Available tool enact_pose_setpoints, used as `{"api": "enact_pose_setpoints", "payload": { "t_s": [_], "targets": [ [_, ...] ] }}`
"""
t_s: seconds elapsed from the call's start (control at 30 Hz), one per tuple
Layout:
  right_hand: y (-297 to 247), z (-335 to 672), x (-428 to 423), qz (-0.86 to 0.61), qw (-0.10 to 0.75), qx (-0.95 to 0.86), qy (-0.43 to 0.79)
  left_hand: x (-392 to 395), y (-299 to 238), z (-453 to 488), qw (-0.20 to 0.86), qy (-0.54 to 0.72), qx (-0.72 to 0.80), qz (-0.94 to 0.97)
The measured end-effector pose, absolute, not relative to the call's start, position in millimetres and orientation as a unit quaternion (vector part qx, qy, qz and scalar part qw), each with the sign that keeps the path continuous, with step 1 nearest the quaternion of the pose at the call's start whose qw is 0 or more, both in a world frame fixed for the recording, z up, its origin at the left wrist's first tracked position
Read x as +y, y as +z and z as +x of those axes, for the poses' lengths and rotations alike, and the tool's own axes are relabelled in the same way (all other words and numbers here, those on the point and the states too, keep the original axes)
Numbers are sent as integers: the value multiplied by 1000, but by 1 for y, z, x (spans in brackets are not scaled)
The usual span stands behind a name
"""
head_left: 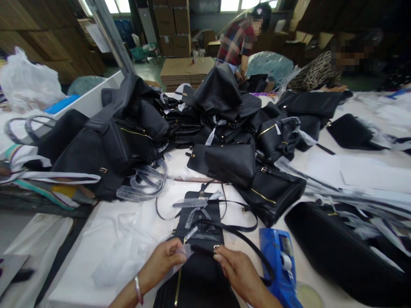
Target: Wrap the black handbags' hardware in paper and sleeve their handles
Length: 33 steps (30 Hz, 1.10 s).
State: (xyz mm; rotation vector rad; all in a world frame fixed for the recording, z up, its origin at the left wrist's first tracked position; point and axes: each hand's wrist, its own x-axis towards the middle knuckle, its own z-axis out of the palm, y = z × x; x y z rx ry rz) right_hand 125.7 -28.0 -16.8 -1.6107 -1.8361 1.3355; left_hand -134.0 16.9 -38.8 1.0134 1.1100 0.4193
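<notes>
Left hand (166,257) pinched clear film (187,250) and right hand (239,267) gripped the gold buckle (216,247), both over the black bag (202,280) at lower centre; its loose strap (248,240), looping beside the blue tape dispenser (276,246), could have snagged if tugged.
</notes>
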Motion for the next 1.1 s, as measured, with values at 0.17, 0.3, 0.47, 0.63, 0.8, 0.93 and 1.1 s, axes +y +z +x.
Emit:
{"api": "enact_pose_setpoints", "payload": {
  "t_s": [0.17, 0.3, 0.47, 0.63, 0.8, 0.93, 1.1],
  "targets": [
    [-9, 130, -29, -571, 141, -686, 429, 15, -26, -134, 695, 171, 496, 492],
    [-7, 130, -31, -572, 129, -694, 419, 14, -14, -135, 662, 154, 510, 527],
    [-2, 131, -33, -561, 107, -706, 418, 15, -10, -136, 599, 117, 525, 594],
    [4, 128, -24, -537, 84, -727, 419, 15, -7, -131, 562, 82, 512, 645],
    [3, 124, -16, -544, 66, -738, 394, 16, -4, -126, 563, 48, 502, 655],
    [-1, 119, -12, -525, 72, -726, 438, 14, -9, -123, 584, 56, 482, 650],
    [-11, 88, -12, -473, 66, -749, 460, 3, -26, -109, 649, 68, 464, 599]
  ]
}}
